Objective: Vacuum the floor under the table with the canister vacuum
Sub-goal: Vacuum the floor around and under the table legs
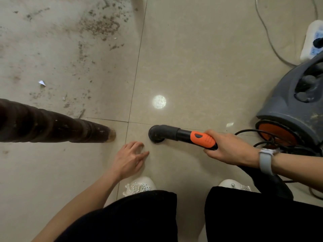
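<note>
Dark turned wood, counter leg [57, 126]: it meets the floor at your far left, with the dirt lying beyond it.
Debris patch [97, 25]: grit and a paper scrap [42, 83] sit up and left of both hands, well apart from the nozzle.
Left hand [130, 158]: your fingers are spread and relaxed, holding nothing, just beside the nozzle and nearer the leg.
Nozzle elbow [156, 134]: its mouth faces down at the tile, between leg and handle.
Wand handle [202, 139]: the long axis runs left to right, tip pointing left toward the leg.
Right hand [227, 149]: your fingers wrap the orange grip.
Canister vacuum [295, 102]: it stands at your far right, beside a power strip [312, 41].
Next move, likely: push the tip left and forward.
</note>
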`<state>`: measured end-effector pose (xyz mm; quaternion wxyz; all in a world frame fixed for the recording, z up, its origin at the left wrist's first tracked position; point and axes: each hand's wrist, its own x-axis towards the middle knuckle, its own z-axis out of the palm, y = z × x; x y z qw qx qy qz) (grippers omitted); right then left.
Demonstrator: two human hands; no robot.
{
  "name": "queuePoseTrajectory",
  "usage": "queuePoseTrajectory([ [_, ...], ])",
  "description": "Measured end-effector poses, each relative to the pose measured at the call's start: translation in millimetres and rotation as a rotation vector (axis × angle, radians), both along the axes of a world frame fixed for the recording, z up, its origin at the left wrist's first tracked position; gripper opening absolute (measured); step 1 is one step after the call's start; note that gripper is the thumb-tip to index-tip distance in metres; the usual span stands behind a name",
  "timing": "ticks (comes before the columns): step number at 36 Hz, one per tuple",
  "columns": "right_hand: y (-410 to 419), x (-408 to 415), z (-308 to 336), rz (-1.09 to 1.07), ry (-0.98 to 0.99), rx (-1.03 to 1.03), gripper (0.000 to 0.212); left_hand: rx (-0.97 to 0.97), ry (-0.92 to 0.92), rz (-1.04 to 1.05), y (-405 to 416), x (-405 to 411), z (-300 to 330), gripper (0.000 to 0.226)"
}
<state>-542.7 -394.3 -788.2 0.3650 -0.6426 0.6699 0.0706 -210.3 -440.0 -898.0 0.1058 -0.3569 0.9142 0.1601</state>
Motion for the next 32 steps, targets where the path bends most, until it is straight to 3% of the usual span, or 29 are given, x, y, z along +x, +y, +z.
queuePoseTrajectory([
  [7, 4.5, 16.4, -7.1, 0.179, 0.004, 0.014, 0.039, -0.019, -0.097, 0.021, 1.9, 6.2, 1.6, 0.040],
  [11, -19.9, 0.1, -7.5, 0.065, 0.009, 0.002, 0.035, -0.031, -0.075, 0.106, 1.0, 6.2, 1.5, 0.046],
  [16, -58.8, -2.3, -6.7, -0.140, 0.012, -0.065, 0.037, -0.116, 0.010, 0.208, -28.6, -5.5, 11.7, 0.017],
  [19, -87.1, 1.8, -2.6, -0.156, 0.049, -0.093, 0.036, -0.118, 0.039, 0.301, -56.7, -27.6, 26.7, 0.006],
  [26, -167.8, 3.8, 14.2, -0.136, 0.202, -0.160, 0.034, -0.140, 0.154, 0.409, -131.4, -78.2, 63.5, 0.012],
  [32, -236.4, -8.2, 64.3, -0.262, 0.270, -0.175, 0.040, 0.127, 0.218, 0.672, -191.1, -100.8, 109.5, 0.045],
])
